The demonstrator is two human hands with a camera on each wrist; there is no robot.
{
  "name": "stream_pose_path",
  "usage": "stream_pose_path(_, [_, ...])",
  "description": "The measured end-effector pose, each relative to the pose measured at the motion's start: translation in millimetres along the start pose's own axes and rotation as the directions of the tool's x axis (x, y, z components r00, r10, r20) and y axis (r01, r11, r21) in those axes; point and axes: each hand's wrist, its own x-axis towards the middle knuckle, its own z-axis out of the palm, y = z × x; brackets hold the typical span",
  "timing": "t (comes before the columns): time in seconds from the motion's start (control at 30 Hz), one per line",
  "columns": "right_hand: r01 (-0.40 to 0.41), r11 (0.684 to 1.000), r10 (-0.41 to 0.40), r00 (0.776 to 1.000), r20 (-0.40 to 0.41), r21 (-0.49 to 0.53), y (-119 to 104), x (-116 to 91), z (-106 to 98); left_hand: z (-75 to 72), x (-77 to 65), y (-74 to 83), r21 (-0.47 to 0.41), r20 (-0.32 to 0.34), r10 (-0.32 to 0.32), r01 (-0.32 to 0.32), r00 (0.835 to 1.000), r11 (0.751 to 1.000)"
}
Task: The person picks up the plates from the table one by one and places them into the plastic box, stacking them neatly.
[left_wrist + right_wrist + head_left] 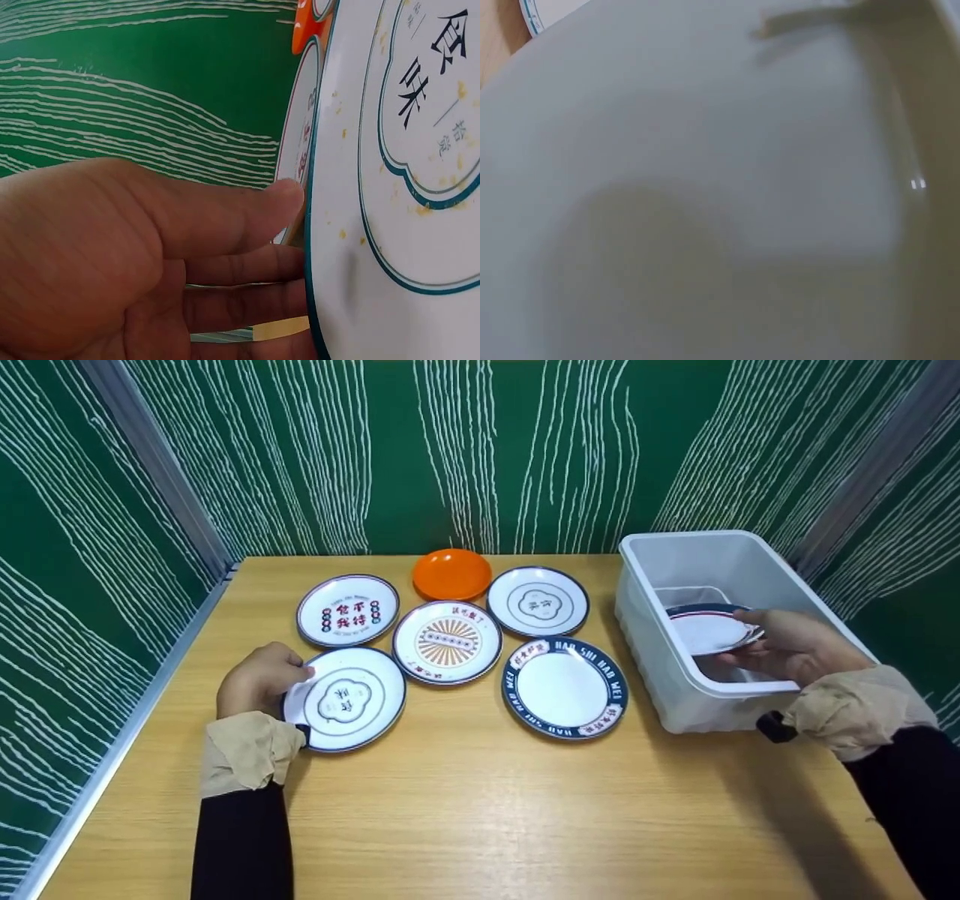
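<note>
A white plate (pixel 345 699) with a thin blue-green rim and food specks lies at the left. My left hand (pixel 264 675) grips its left edge. The left wrist view has my left hand (pixel 172 255) with its thumb tip at the rim of this plate (pixel 345 225) and the fingers passing behind it. At the right, my right hand (pixel 802 646) holds a white plate (pixel 701 631) with a dark blue band and red line inside the white plastic bin (pixel 709 688). Only part of that plate shows. In the right wrist view, a blurred pale surface hides the hand.
Several other plates lie on the wooden table (pixel 465 810): a red-lettered plate (pixel 349 611), an orange plate (pixel 452 574), a sunburst-patterned plate (pixel 448 643), a grey-ringed plate (pixel 538 601) and a dark-rimmed plate (pixel 564 688). Behind stands a green wall (pixel 517 457) with white lines.
</note>
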Motion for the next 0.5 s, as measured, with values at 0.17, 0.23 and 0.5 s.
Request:
stream_pose_path(0.17, [0.003,1.0,-0.003,1.0,0.026,0.002,1.1,0.1,-0.3,0.2,1.2,-1.5,0.082,-0.02,0.033,-0.031,0.999,0.996])
stream_pose_path(0.23, [-0.009,1.0,0.009,1.0,0.017,0.015,1.2,-0.6,-0.8,0.2,2.7,-2.5,0.095,-0.025,0.03,-0.028,0.999,0.995])
stream_pose_path(0.5, [-0.065,0.998,0.065,0.998,0.001,0.025,-1.4,-4.1,2.3,-0.5,7.3,-7.3,0.072,-0.036,-0.056,0.058,0.998,0.996])
